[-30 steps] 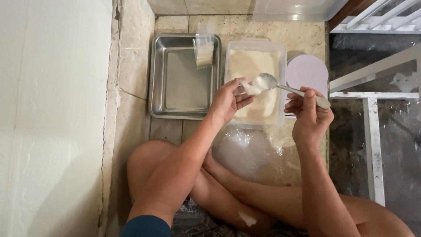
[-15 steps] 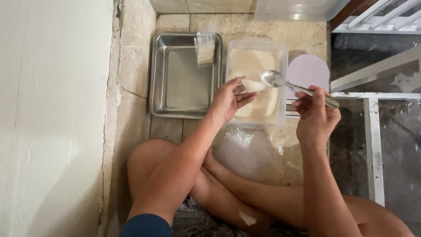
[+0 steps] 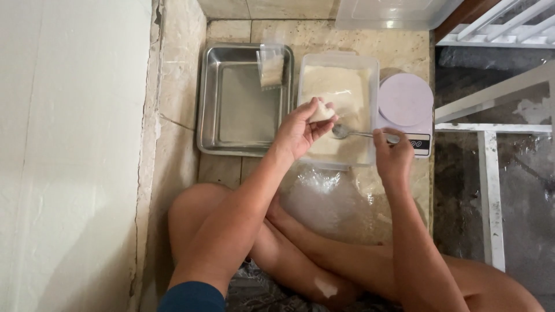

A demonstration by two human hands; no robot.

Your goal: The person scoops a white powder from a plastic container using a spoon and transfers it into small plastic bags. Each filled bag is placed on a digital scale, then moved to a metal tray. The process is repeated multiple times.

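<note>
At frame centre, the left hand (image 3: pixel 300 130) pinches a small filled bag (image 3: pixel 321 112) in its grip over the plastic tub (image 3: pixel 370 86); the right hand (image 3: pixel 393 153) grips a spoon (image 3: pixel 347 132) just below it.

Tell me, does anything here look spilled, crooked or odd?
Nothing looks spilled. The only oddity: a small filled bag leans tilted against the metal tray's far rim rather than lying flat. The plastic tub of pale dough sits straight.
</note>
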